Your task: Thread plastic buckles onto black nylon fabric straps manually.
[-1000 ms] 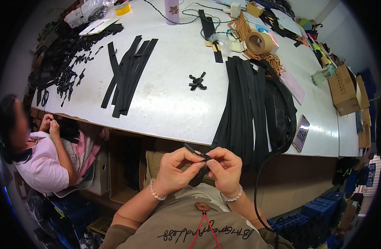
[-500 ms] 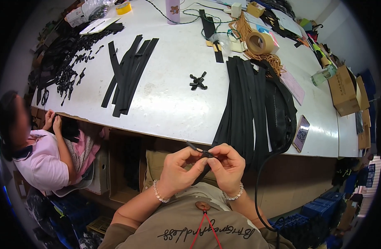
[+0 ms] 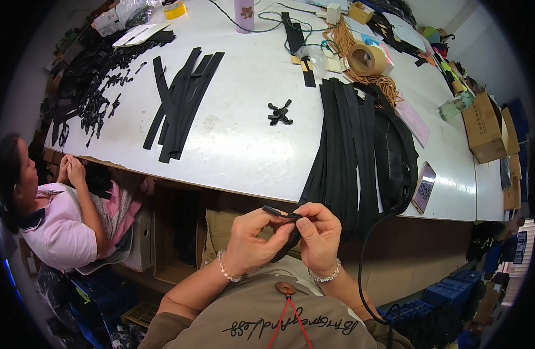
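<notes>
Your left grip (image 3: 253, 238) and right grip (image 3: 320, 235) are both narrow, pinched on one slim black piece (image 3: 272, 210) just off the near edge of the bench (image 3: 244, 151). The piece runs between your fingertips, one end poking out past the left grip, away from you. A dark strip (image 3: 286, 247) hangs below, between the grips; fingers cover the join, so can't tell how the two meet.

Change over the last half second: the poking end lies flatter, and your thumbs have shifted a little. Reads as a re-seated hold; the piece is still in work, not set down. Things on the bench look unmoved.

Around the grips: long black strips (image 3: 343, 151) just beyond the right one, with a phone (image 3: 423, 187) farther right. Beyond both, a small black cluster (image 3: 279, 112). Beyond and left of the left grip, crossed black strips (image 3: 183, 110), then a heap of small black parts (image 3: 101, 110). Well left, a co-worker (image 3: 64, 232) has brought their hands together.
</notes>
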Demonstrator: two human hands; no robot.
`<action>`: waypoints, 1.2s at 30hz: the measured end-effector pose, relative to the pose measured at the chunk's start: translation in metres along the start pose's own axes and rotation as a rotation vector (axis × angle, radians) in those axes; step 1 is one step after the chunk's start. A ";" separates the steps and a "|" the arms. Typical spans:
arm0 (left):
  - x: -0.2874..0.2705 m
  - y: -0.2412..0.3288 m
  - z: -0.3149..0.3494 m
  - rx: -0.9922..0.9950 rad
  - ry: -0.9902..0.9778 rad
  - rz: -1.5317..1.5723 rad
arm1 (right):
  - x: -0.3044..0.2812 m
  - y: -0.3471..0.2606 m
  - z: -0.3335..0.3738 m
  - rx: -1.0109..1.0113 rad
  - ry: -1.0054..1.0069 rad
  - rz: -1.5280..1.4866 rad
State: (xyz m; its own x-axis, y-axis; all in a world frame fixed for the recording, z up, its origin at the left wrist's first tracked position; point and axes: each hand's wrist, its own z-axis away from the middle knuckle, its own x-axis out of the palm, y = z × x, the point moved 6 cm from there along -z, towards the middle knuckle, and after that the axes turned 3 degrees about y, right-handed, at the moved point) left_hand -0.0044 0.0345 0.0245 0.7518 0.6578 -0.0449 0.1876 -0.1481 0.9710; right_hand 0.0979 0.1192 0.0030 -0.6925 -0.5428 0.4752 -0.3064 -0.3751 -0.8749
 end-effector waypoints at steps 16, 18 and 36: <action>0.006 -0.014 0.012 -0.033 0.073 0.224 | 0.008 -0.016 0.005 -0.297 -0.010 0.234; 0.009 -0.017 0.016 -0.132 0.089 0.291 | 0.005 -0.020 0.004 -0.347 -0.029 0.283; -0.002 -0.014 0.008 -0.019 0.078 0.507 | 0.007 -0.015 -0.004 -0.183 -0.115 0.249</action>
State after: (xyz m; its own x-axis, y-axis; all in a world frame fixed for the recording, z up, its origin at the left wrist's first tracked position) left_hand -0.0032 0.0292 0.0086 0.6956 0.5599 0.4501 -0.2007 -0.4502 0.8701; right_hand 0.0951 0.1239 0.0192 -0.6856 -0.6861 0.2431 -0.2568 -0.0845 -0.9628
